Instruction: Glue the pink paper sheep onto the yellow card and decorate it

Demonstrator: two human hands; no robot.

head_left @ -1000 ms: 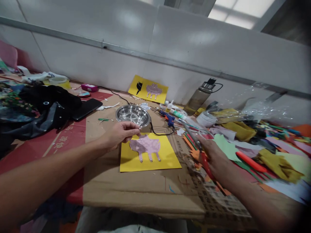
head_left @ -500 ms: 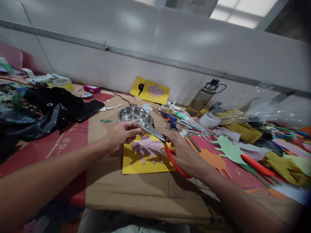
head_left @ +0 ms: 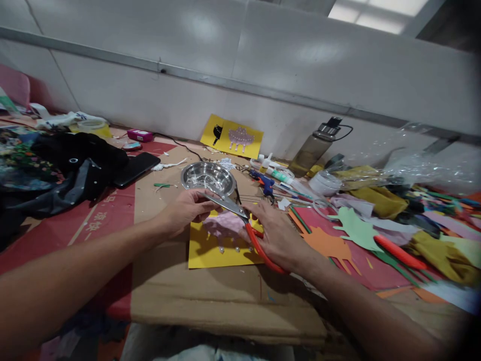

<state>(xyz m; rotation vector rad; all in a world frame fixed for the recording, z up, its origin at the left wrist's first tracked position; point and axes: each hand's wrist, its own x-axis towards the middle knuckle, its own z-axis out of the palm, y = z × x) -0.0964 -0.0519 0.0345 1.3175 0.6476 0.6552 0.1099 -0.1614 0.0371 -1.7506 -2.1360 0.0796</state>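
My right hand (head_left: 278, 233) is wrapped round the red handles of a pair of scissors (head_left: 259, 249). Their metal blades reach left to the fingertips of my left hand (head_left: 183, 211), which are pinched together. What the left fingers hold, if anything, is too small or hidden to make out. Below both hands lies a yellow card (head_left: 205, 258) with a lilac cut-out shape (head_left: 221, 225) on it, pearl-like beads at its lower tips. Just beyond the blades stands a round metal bowl (head_left: 188, 173) with small clear or whitish bits inside. My hands partly cover the card.
A decorated yellow card (head_left: 246, 142) leans against the wall. A grey bottle (head_left: 310, 153) and a blue glue gun (head_left: 267, 184) are at the back right. Green (head_left: 353, 228) and orange (head_left: 328, 243) cut-outs lie right, beside fabric scraps. A black phone (head_left: 137, 169) lies left.
My right hand has moved slightly left with the scissors, bringing the blades to the fingertips of my left hand. The left hand has stayed nearly in place. The view has shifted a little.
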